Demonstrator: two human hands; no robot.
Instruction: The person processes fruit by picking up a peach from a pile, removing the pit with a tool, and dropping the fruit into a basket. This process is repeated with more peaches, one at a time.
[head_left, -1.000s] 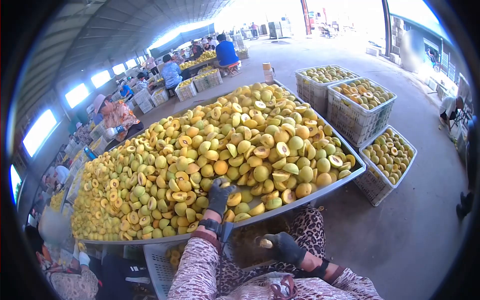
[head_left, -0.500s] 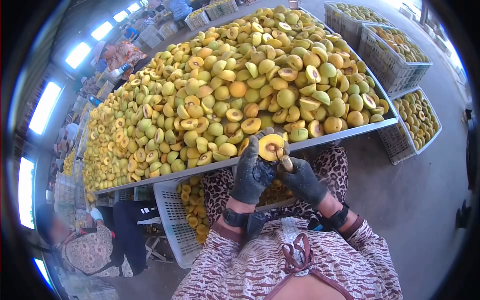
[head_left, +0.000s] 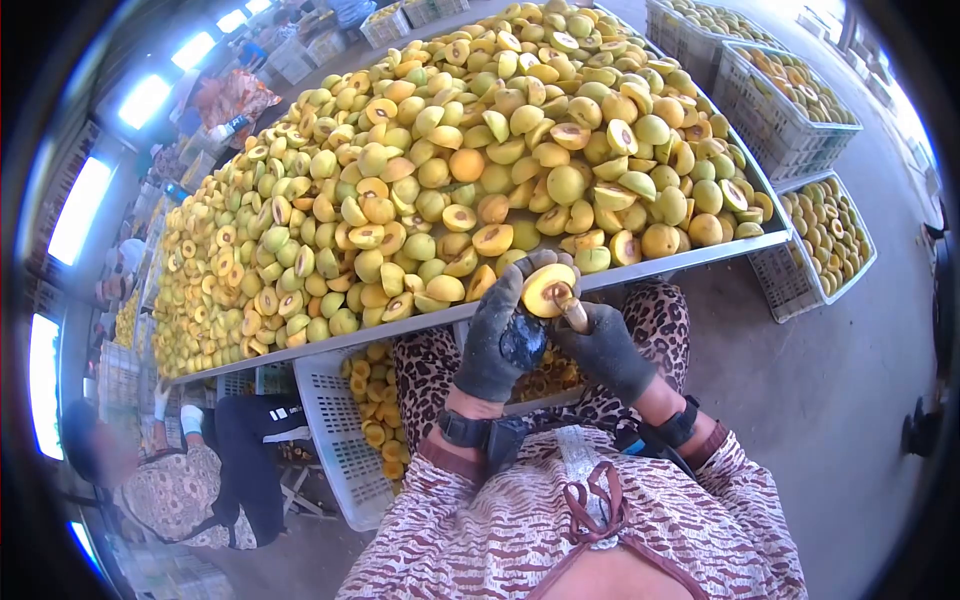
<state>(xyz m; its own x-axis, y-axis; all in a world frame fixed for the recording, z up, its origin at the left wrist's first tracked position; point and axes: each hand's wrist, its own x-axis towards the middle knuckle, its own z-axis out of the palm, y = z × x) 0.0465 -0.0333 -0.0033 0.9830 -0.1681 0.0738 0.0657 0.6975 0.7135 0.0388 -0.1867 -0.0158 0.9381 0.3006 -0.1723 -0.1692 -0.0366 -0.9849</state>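
My left hand [head_left: 505, 335], in a dark, worn glove, holds a halved yellow fruit [head_left: 548, 291] with its cut face and brown centre turned up. My right hand [head_left: 608, 352], also gloved, is closed round a short tool with a light handle [head_left: 573, 314]. The tool's far end meets the brown centre of the fruit; its tip is too small to make out. Both hands are over my lap at the near edge of a metal-rimmed table [head_left: 640, 268], which bears a big heap of halved fruit [head_left: 440, 170].
Under the table edge, a white crate [head_left: 345, 440] holds fruit halves. More filled crates [head_left: 785, 90] are stacked at the right, with another crate [head_left: 815, 245] below them. A seated person [head_left: 180, 480] is at the lower left; other people are farther back.
The fruit half has tilted in my left hand, and the tool in my right hand stands at a steeper angle against its centre. The whole view has shifted slightly.
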